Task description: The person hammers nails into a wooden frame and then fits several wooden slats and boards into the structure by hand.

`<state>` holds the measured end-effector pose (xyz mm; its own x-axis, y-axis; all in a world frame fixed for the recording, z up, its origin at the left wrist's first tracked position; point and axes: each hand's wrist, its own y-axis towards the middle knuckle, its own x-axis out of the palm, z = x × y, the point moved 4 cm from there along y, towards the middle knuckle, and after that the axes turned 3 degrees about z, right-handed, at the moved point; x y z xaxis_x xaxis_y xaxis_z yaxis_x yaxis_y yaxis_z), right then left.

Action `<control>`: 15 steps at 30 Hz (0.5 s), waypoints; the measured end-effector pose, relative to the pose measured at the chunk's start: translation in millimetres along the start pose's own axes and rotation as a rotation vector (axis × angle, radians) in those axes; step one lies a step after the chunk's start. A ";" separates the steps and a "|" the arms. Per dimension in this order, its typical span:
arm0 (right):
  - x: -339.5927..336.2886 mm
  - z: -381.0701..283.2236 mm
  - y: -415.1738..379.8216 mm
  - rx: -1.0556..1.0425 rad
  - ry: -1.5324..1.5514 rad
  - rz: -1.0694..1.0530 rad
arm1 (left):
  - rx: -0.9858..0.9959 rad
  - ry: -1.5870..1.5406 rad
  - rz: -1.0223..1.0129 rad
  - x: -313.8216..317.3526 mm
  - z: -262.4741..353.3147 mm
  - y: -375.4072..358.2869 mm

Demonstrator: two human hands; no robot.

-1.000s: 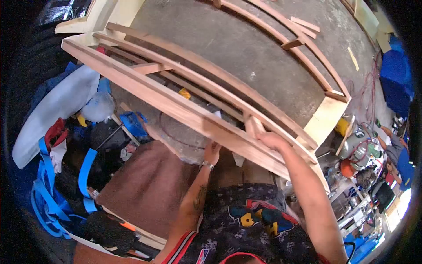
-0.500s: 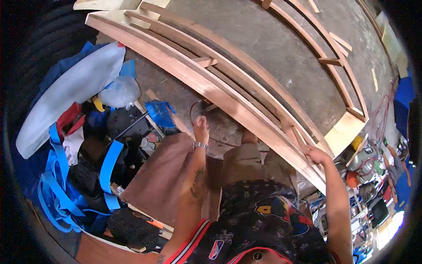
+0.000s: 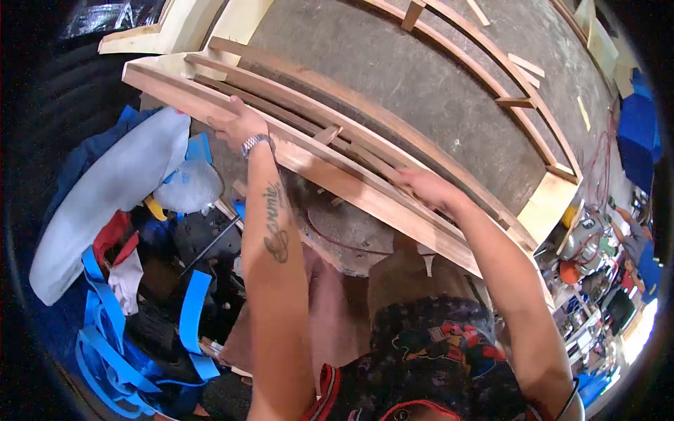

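Note:
A long wooden frame of curved slats and a straight front board (image 3: 316,168) crosses the view from upper left to lower right. My left hand (image 3: 241,128), with a watch on the wrist, grips the front board near its left part, fingers over the top edge. Farther right, my right hand (image 3: 427,188) reaches over the board and closes on a slat inside the frame. A short cross block (image 3: 328,134) sits between the slats, between my two hands.
A second curved wooden frame (image 3: 484,74) lies beyond on the concrete floor. Blue straps (image 3: 105,337), a pale curved piece (image 3: 112,196) and a plastic bag (image 3: 189,187) are at left. A person (image 3: 633,242) and clutter are at far right.
My left hand has moved up and left from in front of the frame onto its front board. My right hand has shifted left along the frame. The view has shifted slightly.

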<state>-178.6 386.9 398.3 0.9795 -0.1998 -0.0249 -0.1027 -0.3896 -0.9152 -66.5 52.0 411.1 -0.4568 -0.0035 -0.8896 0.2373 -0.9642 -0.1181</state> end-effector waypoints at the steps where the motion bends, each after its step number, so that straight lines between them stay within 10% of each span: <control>1: 3.7 -13.8 18.2 0.009 -0.009 -0.027 | -0.011 0.027 0.001 -3.8 3.4 -2.5; 6: 31.8 -19.4 93.6 -0.310 -0.289 0.137 | 0.022 0.102 0.099 0.2 4.2 -1.3; 11: 34.6 -64.4 84.7 -0.114 -0.299 0.068 | 0.006 0.134 0.103 1.7 3.2 2.9; 15: 29.0 -54.0 70.5 0.050 0.337 0.093 | -0.050 0.164 0.068 5.3 0.8 9.5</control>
<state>-166.8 305.1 354.8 0.8531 -0.5214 0.0170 -0.1724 -0.3127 -0.9341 -67.3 42.6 405.6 -0.2930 -0.0210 -0.9559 0.3071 -0.9489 -0.0733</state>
